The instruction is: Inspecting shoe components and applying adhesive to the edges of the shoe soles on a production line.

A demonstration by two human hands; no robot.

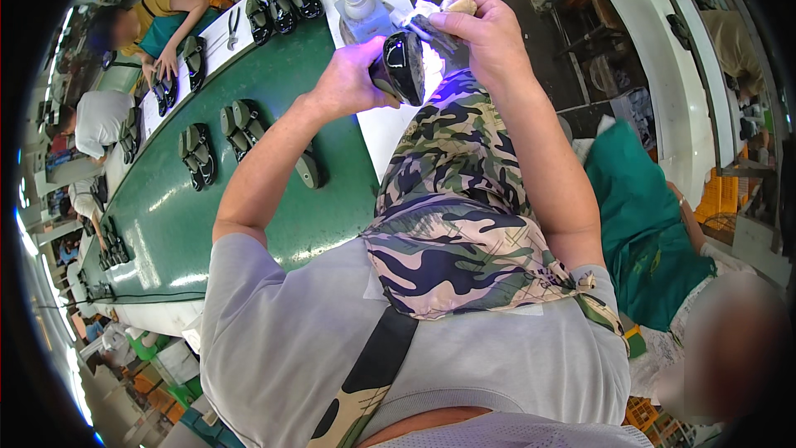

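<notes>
My left hand [352, 79] is closed around a glossy black shoe [404, 65], its rounded toe tilted up in front of me. Close to its right, my right hand [489, 33] pinches a crumpled grey and white cloth [444, 43]. A small tan piece [461, 5] shows at those fingertips; what it is I cannot tell. Bright violet-white light falls between the two hands. Just beyond the shoe, a translucent squeeze bottle [361, 7] with a cone nozzle stands on the white tabletop [383, 137].
Several black shoes [197, 153] sit on the green conveyor belt [274, 207] at my left. More shoes [282, 7] and pliers [233, 29] lie along its white far edge. People work across the belt. Another person in a green apron [638, 224] is at my right.
</notes>
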